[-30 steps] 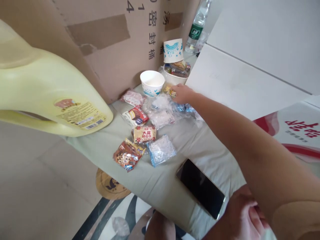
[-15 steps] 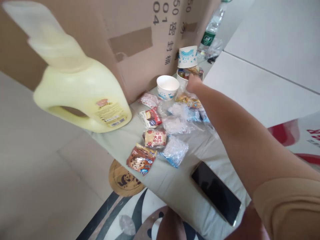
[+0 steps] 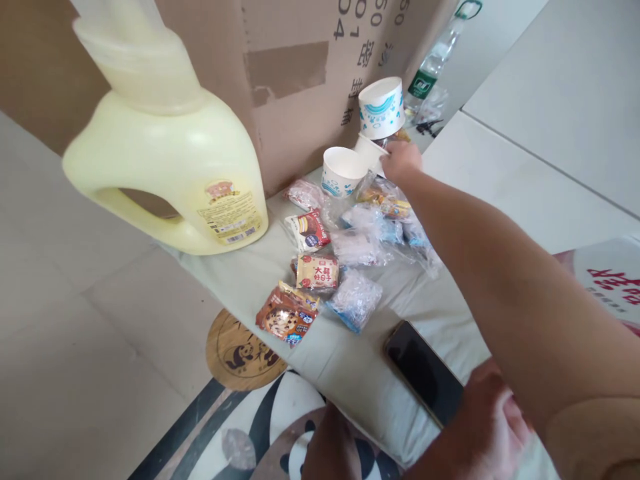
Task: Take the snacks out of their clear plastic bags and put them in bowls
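My right hand (image 3: 404, 160) reaches far out, its fingers closed on the rim of a white paper cup (image 3: 369, 152). Packaged snacks show in that cup, partly hidden by the hand. Another paper cup (image 3: 381, 110) with blue print leans on top of it. Just left stands a third paper cup (image 3: 343, 173), its opening facing up. My left hand (image 3: 487, 417) is blurred at the lower right, over the near end of a black phone (image 3: 425, 370); its fingers are not clear. Wrapped snacks lie between, including a brown cookie packet (image 3: 287, 313) and a cream packet (image 3: 317, 272).
A big yellow jug (image 3: 170, 167) stands at the left against a cardboard box (image 3: 295, 127). A water bottle (image 3: 425, 80) is at the back right. A round wooden panda piece (image 3: 240, 353) lies by the cloth's edge; a white-and-red bag (image 3: 610, 280) is at the right.
My left hand has come into view over the phone. The cup in my right hand and the one on top have tilted. The whole view has shifted slightly.
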Demonstrator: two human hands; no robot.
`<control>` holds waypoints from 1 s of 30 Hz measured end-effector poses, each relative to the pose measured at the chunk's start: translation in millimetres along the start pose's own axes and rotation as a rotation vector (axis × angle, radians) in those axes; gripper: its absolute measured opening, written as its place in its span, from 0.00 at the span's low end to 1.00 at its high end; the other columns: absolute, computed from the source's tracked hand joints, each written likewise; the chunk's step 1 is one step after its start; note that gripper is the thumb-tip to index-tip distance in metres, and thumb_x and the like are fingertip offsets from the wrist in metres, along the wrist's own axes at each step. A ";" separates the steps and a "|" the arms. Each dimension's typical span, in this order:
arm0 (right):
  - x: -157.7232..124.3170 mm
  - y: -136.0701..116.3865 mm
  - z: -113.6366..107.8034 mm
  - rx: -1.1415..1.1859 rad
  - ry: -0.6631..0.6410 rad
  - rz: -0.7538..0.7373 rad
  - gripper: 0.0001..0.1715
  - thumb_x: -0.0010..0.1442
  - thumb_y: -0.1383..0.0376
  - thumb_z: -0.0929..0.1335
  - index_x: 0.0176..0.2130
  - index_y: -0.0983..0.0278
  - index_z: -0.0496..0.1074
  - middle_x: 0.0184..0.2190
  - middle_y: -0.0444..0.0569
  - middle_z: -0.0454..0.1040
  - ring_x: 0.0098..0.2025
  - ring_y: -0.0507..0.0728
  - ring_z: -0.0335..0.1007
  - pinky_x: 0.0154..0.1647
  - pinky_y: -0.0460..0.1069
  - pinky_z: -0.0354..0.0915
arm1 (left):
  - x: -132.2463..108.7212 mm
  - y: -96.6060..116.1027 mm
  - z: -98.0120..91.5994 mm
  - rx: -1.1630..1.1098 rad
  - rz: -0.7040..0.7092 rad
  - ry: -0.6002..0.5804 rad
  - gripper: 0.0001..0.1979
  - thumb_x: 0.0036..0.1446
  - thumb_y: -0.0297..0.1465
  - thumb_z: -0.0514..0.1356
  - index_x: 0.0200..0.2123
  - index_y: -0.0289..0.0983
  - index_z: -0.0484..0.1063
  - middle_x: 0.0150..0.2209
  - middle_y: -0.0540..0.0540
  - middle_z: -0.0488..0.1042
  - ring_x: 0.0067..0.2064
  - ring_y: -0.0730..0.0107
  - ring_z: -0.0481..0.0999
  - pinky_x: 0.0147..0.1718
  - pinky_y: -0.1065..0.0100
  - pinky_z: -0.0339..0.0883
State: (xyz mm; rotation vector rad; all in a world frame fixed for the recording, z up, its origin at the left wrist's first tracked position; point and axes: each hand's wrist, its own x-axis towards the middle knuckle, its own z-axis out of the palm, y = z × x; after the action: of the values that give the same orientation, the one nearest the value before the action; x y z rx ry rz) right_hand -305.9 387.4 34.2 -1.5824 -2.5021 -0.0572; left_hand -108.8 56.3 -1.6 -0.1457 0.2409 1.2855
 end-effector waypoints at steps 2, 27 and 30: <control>-8.2 -2.8 -17.5 0.045 0.057 -0.018 0.18 0.68 0.64 0.62 0.51 0.70 0.74 0.51 0.60 0.75 0.56 0.64 0.68 0.60 0.61 0.63 | 3.4 -1.7 -6.0 -0.068 0.012 -0.006 0.22 0.38 0.46 0.68 0.31 0.35 0.74 0.26 0.45 0.73 0.32 0.61 0.74 0.38 0.58 0.67; -133.4 82.9 -127.8 1.358 0.208 0.329 0.17 0.54 0.69 0.61 0.20 0.60 0.48 0.20 0.40 0.47 0.20 0.48 0.41 0.21 0.49 0.47 | 8.3 -10.6 -7.0 -0.011 0.037 -0.072 0.16 0.39 0.40 0.64 0.28 0.35 0.67 0.23 0.50 0.67 0.25 0.71 0.69 0.31 0.64 0.63; -180.7 107.9 -143.0 1.199 0.271 0.229 0.12 0.50 0.61 0.63 0.19 0.59 0.56 0.23 0.49 0.64 0.25 0.54 0.62 0.23 0.54 0.54 | 9.5 -15.4 -6.7 0.002 0.047 -0.071 0.15 0.41 0.39 0.64 0.29 0.35 0.67 0.23 0.50 0.67 0.26 0.70 0.69 0.32 0.64 0.63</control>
State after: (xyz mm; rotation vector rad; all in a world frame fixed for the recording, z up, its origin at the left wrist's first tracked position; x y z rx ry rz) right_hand -114.7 254.5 136.8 -1.1429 -1.5237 0.9727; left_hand -92.1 59.3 -11.0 -0.0925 0.1854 1.3344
